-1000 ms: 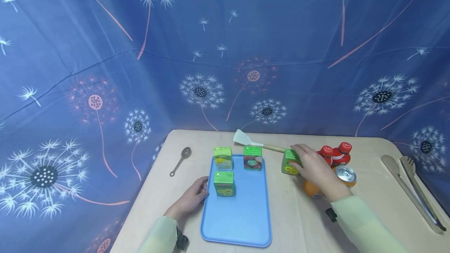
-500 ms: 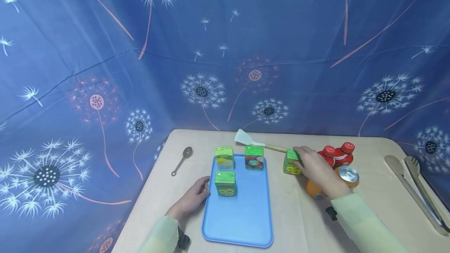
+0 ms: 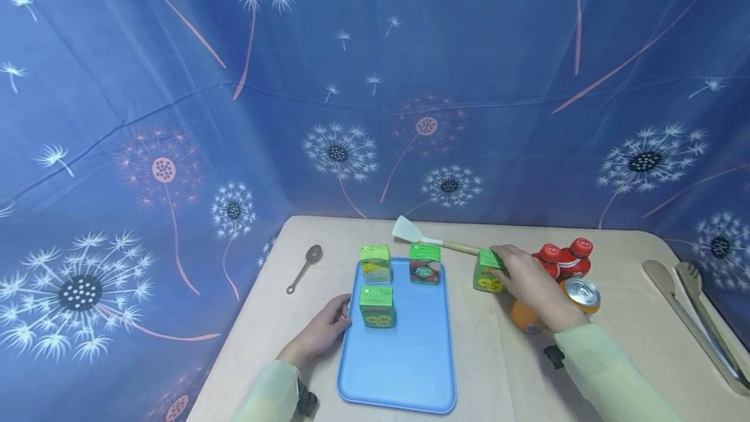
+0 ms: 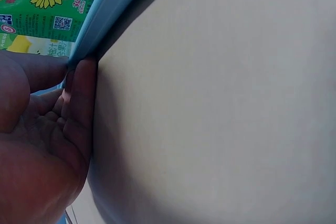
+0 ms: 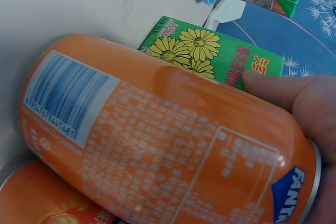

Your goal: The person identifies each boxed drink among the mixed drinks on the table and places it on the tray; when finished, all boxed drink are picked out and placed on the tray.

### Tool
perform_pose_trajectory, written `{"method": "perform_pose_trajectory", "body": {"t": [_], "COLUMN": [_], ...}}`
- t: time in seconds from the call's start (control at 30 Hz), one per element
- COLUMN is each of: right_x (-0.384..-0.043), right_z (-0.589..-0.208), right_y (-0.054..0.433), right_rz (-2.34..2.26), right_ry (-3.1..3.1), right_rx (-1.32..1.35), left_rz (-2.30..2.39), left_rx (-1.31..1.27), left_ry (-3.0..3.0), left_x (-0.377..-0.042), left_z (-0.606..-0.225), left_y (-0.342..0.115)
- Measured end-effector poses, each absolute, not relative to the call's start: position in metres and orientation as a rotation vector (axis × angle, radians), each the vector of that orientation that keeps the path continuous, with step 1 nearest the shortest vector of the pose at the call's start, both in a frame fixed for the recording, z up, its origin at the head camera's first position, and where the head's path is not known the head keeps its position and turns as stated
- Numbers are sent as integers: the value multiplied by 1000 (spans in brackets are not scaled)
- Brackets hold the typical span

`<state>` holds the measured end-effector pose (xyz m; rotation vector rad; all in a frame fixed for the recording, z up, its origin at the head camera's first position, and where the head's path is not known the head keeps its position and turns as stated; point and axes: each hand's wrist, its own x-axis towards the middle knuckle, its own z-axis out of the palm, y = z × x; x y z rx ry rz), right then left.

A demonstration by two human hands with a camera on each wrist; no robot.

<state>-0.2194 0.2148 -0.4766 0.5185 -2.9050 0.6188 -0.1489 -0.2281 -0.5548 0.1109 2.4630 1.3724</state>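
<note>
My right hand (image 3: 530,285) reaches over the orange cans and grips a green drink carton (image 3: 487,272) with yellow flowers. In the right wrist view the thumb presses the front of this carton (image 5: 210,51), partly behind a close Fanta can (image 5: 152,129). My left hand (image 3: 319,331) is at the left edge of the blue tray (image 3: 404,370); the left wrist view shows thumb and fingers pinching the tray's rim (image 4: 102,19). On the tray stand a yellow-green carton (image 3: 375,266) at back left, a dark-red-and-green carton (image 3: 424,266) at back right, and a flowered carton (image 3: 377,310) in front.
Red-capped bottles (image 3: 573,260) and orange cans (image 3: 581,295) crowd around the right forearm. A white spatula (image 3: 410,231) lies behind the tray, its wooden handle ending near the gripped carton. A dark spoon (image 3: 305,267) lies left; long serving utensils (image 3: 691,318) lie far right.
The whole head view has drifted slightly, so things sit a little further right in it. Both hands stay at the tray and the carton, which keep their places on the table.
</note>
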Motion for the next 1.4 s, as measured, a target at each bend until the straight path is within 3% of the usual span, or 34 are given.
{"method": "perform_pose_trajectory", "body": {"t": [1.4], "right_x": [-211], "right_z": [-461], "right_y": [220], "right_rz": [731], "right_ry": [-2896], "right_rx": [464], "left_rz": [1362], "left_rx": [125], "left_ry": [2475], "left_x": [-147], "left_z": [-554], "left_y": [-227]}}
